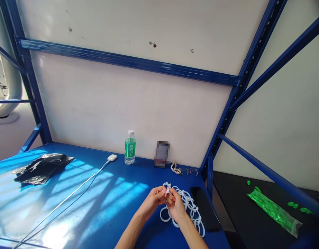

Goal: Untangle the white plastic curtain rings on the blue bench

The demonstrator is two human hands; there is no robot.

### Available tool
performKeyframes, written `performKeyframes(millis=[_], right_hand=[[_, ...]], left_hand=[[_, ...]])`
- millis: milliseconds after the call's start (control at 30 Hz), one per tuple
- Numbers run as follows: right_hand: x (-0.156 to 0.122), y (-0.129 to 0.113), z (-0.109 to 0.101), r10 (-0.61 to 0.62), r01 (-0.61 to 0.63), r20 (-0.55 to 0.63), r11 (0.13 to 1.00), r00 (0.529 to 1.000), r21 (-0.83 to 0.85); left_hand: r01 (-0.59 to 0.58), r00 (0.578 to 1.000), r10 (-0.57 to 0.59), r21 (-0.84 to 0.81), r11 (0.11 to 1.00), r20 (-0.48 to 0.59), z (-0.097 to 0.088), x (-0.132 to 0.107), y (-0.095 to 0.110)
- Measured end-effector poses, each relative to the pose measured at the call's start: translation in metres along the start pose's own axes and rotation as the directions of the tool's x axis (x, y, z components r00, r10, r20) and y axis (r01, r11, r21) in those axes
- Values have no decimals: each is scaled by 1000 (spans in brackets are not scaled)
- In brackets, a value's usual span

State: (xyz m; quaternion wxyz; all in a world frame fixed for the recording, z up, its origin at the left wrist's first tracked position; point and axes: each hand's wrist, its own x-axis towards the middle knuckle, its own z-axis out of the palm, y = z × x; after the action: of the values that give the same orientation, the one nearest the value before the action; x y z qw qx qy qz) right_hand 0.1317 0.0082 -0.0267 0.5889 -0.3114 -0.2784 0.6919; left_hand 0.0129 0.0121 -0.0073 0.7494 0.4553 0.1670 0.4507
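My left hand [155,197] and my right hand [175,204] meet above the blue tabletop, with fingertips pinched together. Between them shows a small white piece [167,191], too small to make out fully. Below and around my right hand lies a loose pile of white rings [193,206], which look linked together. Part of the pile is hidden by that hand and its wrist. Whether the pinched piece is joined to the rings I cannot tell. Just right of the pile lies a black phone [206,209].
A water bottle [130,148] and a blurred upright object [162,154] stand by the wall, near eyeglasses [188,171]. Leftward are a white charger [112,158] with cable and a black plastic bag [44,168]. A bag of green pieces [275,211] lies beyond the blue frame.
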Motion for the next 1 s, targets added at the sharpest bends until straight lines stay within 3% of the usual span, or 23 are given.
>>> performKeyframes(millis=[133,200,267,300,367,467,567,633,700,1000], right_hand=[[-1,-3,2,-62,63,45,998,997,-25],[-2,-6,4,-105,113,61,983,993,-148],[-4,-12,7,-195,208,74,909,978,-360],[-6,-15,7,-265,274,88,828,960,-489],[-9,-21,8,-415,391,162,557,895,-733],[-12,-24,5,-519,440,323,117,792,-890],[-11,-21,1,-500,409,397,-91,770,-908],[-10,-17,-1,-480,377,406,-161,778,-912],[-8,-14,-3,-461,344,406,-214,789,-914],[-13,-10,1,-360,350,434,-276,826,-895]], left_hand=[[-32,999,31,-59,998,-6,0,0,1],[-51,997,51,7,999,-52,-1,1,3],[-86,987,107,163,983,-123,-5,1,5],[-102,975,151,277,956,-164,-8,1,5],[-103,929,277,546,832,-246,-17,0,5],[-3,814,509,875,484,-279,-32,-3,0],[164,762,609,976,146,-219,-45,-7,-6],[247,759,619,969,12,-201,-48,-9,-9],[272,755,630,961,-50,-181,-49,-9,-10],[138,740,666,990,-15,-93,-42,-8,-7]])
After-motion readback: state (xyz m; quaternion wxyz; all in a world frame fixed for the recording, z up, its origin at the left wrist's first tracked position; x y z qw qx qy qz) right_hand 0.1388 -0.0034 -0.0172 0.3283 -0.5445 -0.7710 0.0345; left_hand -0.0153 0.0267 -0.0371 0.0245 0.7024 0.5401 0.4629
